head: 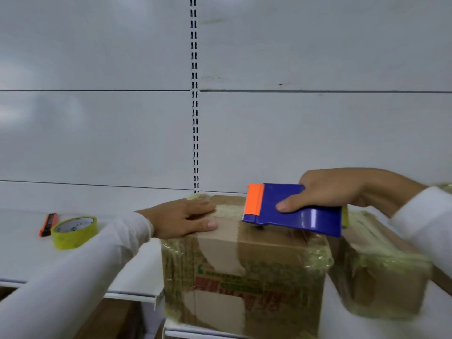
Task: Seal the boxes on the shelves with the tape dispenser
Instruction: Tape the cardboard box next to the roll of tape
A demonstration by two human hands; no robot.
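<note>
A cardboard box (244, 272) wrapped in yellowish tape stands on the white shelf (22, 253), low in the middle of the view. My left hand (182, 217) lies flat on the box's top left corner, fingers spread. My right hand (342, 189) grips a blue tape dispenser (293, 211) with an orange front edge, held just over the right part of the box top. A second taped box (381, 267) sits close beside the first, on its right, partly hidden by my right sleeve.
A spare roll of yellowish tape (74, 231) lies on the shelf at the left, with an orange and black utility knife (48, 224) just behind it. The white back panel with a slotted upright (195, 118) rises behind the boxes. Brown cardboard shows under the shelf edge.
</note>
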